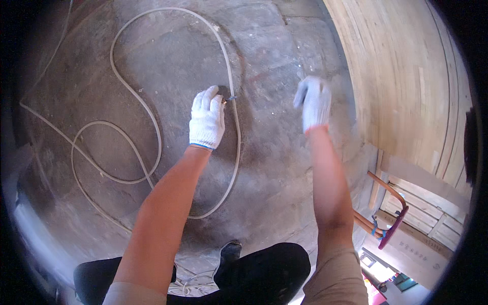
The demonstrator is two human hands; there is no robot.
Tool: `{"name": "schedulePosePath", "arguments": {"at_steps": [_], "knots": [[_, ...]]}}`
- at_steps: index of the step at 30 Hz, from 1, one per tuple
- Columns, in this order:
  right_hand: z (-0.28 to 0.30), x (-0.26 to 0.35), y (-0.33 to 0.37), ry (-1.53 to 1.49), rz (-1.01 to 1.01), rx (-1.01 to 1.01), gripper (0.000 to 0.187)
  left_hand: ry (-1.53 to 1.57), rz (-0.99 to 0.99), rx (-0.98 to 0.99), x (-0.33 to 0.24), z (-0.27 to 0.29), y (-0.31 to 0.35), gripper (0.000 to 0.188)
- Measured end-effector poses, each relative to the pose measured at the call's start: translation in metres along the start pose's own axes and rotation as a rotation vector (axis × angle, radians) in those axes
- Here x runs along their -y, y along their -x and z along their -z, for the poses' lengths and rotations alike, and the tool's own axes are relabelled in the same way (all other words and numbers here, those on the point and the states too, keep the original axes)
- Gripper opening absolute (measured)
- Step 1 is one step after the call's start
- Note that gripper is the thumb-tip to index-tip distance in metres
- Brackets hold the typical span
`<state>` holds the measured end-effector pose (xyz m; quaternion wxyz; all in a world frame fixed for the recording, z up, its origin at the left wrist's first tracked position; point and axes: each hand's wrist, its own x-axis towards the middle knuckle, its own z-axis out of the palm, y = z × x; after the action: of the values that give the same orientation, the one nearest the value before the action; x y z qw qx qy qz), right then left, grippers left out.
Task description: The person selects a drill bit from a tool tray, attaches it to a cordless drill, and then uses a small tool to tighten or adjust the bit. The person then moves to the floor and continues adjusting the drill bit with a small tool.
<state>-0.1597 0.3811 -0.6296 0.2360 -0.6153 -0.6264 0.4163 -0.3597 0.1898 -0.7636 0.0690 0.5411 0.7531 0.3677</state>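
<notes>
My left hand [207, 117], in a white knitted glove with a blue cuff edge, is low over the floor with its fingers bent round a small dark object [223, 91]. The glove hides most of that object, so its kind is unclear. A little metal piece [232, 98] shows at its side, right against the pale hose [237, 127], which runs in wide loops over the floor. To the right, my right hand [316, 104] wears a white glove with an orange cuff edge. Motion blurs its fingers; nothing can be seen in it, and it is apart from the hose.
Pale wooden boards [401, 71] rise along the right side. Below them are a frame of bent copper-coloured tubes with a dark red bar [394, 229] and a long carton [417, 249]. Grey, worn floor [274, 188] lies under my hands. More thin hose or cord [195, 284] is coiled near my legs.
</notes>
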Motion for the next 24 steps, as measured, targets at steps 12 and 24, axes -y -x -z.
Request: {"name": "schedulePosePath", "arguments": {"at_steps": [12,24], "knots": [[0.059,0.158,0.291,-0.633,-0.250,0.250,0.010,0.265,0.134,0.010,-0.001,0.016,-0.012,0.018],[-0.007,0.175,0.306,-0.842,-0.235,0.496,0.018,1.212,0.863,0.590,-0.109,0.342,0.057,0.025]]}}
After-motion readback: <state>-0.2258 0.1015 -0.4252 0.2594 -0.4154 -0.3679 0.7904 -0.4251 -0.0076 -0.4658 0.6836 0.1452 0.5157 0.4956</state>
